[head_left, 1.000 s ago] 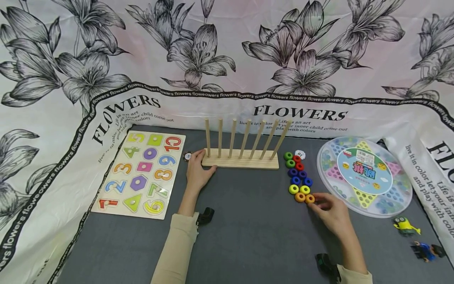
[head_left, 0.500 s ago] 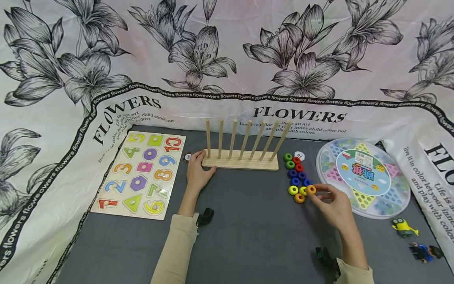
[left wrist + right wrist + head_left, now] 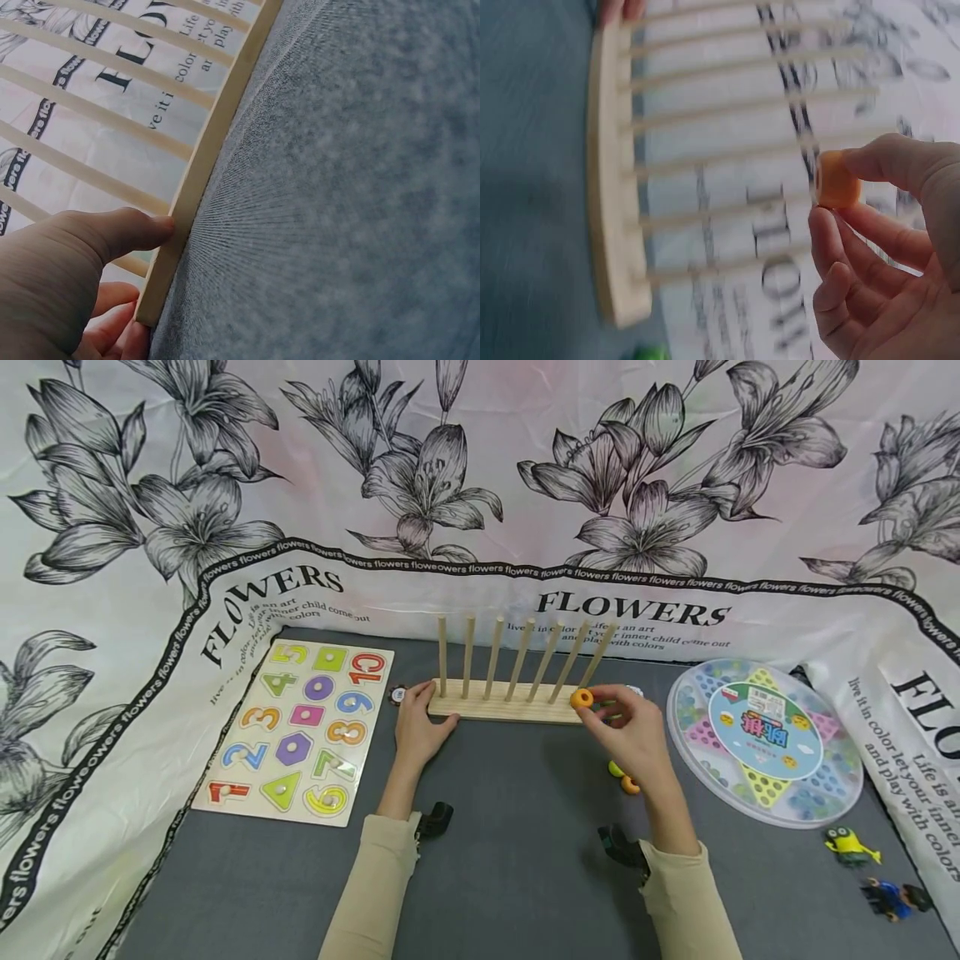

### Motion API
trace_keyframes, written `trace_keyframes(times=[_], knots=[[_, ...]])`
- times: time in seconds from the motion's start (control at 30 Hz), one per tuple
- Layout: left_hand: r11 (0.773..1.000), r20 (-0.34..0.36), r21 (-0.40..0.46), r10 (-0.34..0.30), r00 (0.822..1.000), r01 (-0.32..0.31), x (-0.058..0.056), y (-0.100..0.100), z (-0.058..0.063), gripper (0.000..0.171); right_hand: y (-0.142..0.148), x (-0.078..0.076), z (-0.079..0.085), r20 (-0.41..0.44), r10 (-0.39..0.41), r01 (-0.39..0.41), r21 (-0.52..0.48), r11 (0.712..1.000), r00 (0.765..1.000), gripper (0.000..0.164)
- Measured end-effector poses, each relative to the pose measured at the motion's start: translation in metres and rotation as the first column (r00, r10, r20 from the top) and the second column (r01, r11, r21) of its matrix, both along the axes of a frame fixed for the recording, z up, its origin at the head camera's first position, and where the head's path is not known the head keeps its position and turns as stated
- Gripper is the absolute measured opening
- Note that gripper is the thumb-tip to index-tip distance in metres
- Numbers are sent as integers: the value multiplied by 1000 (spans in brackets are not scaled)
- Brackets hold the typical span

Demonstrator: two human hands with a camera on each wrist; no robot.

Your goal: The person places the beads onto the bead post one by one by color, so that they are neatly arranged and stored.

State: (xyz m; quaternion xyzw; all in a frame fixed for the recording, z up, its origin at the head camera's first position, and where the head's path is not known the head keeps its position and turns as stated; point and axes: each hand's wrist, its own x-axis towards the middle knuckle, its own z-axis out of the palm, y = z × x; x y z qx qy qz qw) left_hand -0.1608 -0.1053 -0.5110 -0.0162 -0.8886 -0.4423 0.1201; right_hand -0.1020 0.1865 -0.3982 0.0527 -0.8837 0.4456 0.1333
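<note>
A wooden stand (image 3: 510, 712) with a row of several upright pegs is at the back middle in the head view. My left hand (image 3: 422, 731) grips its left end; the left wrist view has the thumb (image 3: 142, 231) on the base's front edge and fingers round the end. Thumb and fingers of my right hand (image 3: 633, 735) pinch an orange bead (image 3: 841, 180), raised off the table near the rightmost pegs. Behind that hand, most other beads are hidden; part of a yellow bead (image 3: 615, 768) and an orange bead (image 3: 630, 786) show on the table.
A number and shape puzzle board (image 3: 362, 793) lies at left, with a small round token (image 3: 397, 695) between it and the stand. On the right are a round Chinese checkers set (image 3: 765, 735), a yellow toy figure (image 3: 849, 845) and a blue toy figure (image 3: 896, 900).
My right hand has lifted an orange bead from the front of the bead group and carried it left and back to the stand's right end. My left hand has stayed on the stand.
</note>
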Motion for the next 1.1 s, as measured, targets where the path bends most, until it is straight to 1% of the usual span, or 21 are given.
trace_keyframes(times=[0.17,0.3,0.43,0.5,0.6,0.67,0.73,0.87,1.0,1.1], knots=[[1000,-4,-10,7,1000,-7,0,-2,-1,68,-47,-20,17,-82,97,-104,-86,991,992,23],[1000,-12,-8,12,1000,-12,0,-4,-3,67,-87,-33,32,-138,167,-182,-105,978,976,24],[1000,-10,-2,5,1000,-5,2,-5,-4,67,-121,-43,42,-194,204,-234,-149,961,960,25],[1000,-7,3,2,1000,-2,2,-6,-4,68,-135,-46,45,-214,202,-242,-178,954,956,25],[1000,-11,12,0,1000,0,2,-5,-4,68,-152,-51,48,-232,164,-214,-212,953,959,25],[1000,-13,11,0,1000,0,1,-4,-3,68,-160,-53,49,-252,111,-166,-208,964,961,25],[1000,-18,5,-1,1000,1,1,-4,-3,67,-167,-56,50,-285,57,-116,-195,974,957,25],[1000,-20,5,-3,1000,4,1,-2,-3,67,-176,-59,50,-360,-27,-23,-132,991,933,25],[1000,-20,10,-4,1000,4,1,-2,0,67,-181,-60,51,-403,-72,46,-73,996,913,25],[1000,-18,10,-3,1000,3,1,-2,1,67,-184,-60,52,-414,-92,83,-39,996,906,25]])
